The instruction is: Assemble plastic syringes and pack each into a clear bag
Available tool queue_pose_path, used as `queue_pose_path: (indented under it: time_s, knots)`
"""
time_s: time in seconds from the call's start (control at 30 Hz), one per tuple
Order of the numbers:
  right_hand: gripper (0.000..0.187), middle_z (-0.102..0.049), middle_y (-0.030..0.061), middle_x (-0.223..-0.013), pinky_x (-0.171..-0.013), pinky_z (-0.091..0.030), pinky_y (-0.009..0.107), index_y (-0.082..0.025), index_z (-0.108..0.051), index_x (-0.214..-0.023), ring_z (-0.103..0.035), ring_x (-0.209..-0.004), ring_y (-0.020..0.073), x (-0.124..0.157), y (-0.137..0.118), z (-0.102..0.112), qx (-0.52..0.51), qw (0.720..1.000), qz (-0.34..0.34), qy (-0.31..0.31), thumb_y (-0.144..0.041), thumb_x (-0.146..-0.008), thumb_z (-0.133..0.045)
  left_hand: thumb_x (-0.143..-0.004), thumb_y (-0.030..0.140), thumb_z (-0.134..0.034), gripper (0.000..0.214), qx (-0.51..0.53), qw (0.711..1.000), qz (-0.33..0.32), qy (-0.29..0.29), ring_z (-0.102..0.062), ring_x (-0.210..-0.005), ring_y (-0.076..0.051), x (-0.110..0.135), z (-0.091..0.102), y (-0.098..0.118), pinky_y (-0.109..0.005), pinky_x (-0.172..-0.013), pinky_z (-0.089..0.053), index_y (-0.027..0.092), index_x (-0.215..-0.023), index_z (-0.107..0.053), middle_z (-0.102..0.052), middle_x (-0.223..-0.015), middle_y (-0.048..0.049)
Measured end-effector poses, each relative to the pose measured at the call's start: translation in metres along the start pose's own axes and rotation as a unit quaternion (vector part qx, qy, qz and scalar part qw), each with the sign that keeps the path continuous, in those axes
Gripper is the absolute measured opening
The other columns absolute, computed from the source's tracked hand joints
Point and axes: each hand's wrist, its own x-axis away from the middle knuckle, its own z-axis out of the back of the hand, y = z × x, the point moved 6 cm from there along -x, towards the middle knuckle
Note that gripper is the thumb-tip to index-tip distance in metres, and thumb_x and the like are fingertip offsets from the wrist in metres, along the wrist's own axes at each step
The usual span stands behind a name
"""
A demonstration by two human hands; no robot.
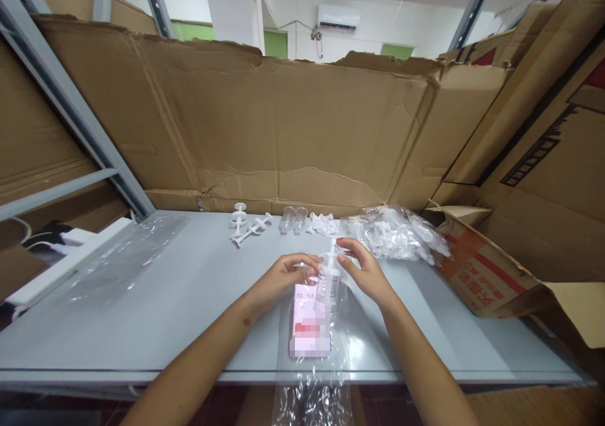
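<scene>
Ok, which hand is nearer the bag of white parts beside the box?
Right. The right hand is by the left end of the bag; the left hand is farther left.

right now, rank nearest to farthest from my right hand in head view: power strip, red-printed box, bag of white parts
1. Bag of white parts, just right and beyond
2. Red-printed box, farther right
3. Power strip, far left
</scene>
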Motion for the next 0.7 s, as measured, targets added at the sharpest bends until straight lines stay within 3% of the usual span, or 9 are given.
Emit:
queue_pose_path:
  time_s: [0.27,0.4,0.53,0.7]
  knots:
    - [0.047,-0.066,0.0036,-0.09,-0.099,-0.031,0.045,-0.029,-0.038,-0.122,-0.051,-0.111,0.0216,0.002,-0.006,-0.001,-0.106,0.994,0.028,0.005,-0.04,-0.08,-0.056,-0.074,0.031,-0.062,0.016,0.004,1.0,0.002,0.004,-0.055,-0.1,-0.022,0.0,0.0,0.001,-0.034,-0.081,-0.046,0.017,-0.081,-0.065,-0.056,-0.116,-0.009]
    - [0.034,-0.063,0.0039,-0.088,-0.097,-0.034,0.043,-0.027,-0.053,-0.113,-0.056,-0.099,0.0217,0.002,-0.007,0.0,-0.062,0.997,0.034,-0.002,-0.04,-0.081,-0.053,-0.075,0.032,-0.061,0.016,-0.011,1.0,-0.002,0.003,-0.054,-0.103,-0.022,0.001,-0.002,0.006,-0.032,-0.079,-0.046,0.017,-0.08,-0.065,-0.057,-0.114,-0.0092]
    - [0.026,-0.059,0.0055,-0.101,-0.095,-0.036,0.042,-0.027,-0.059,-0.103,-0.053,-0.102,0.0223,0.003,-0.012,0.0,-0.011,0.999,0.053,-0.003,-0.039,-0.08,-0.055,-0.075,0.033,-0.061,0.017,-0.01,1.0,-0.002,0.0,-0.055,-0.1,-0.021,0.002,-0.004,0.007,-0.032,-0.078,-0.045,0.017,-0.081,-0.065,-0.057,-0.115,-0.0093]
    - [0.017,-0.047,0.0041,-0.127,-0.103,-0.025,0.045,-0.029,-0.064,-0.092,-0.034,-0.123,0.0255,0.009,-0.027,-0.008,0.071,0.992,0.093,-0.051,-0.037,-0.08,-0.056,-0.074,0.035,-0.062,0.019,-0.002,1.0,0.003,0.011,-0.056,-0.094,-0.02,0.002,-0.003,0.004,-0.031,-0.076,-0.046,0.017,-0.08,-0.064,-0.058,-0.112,-0.0088]
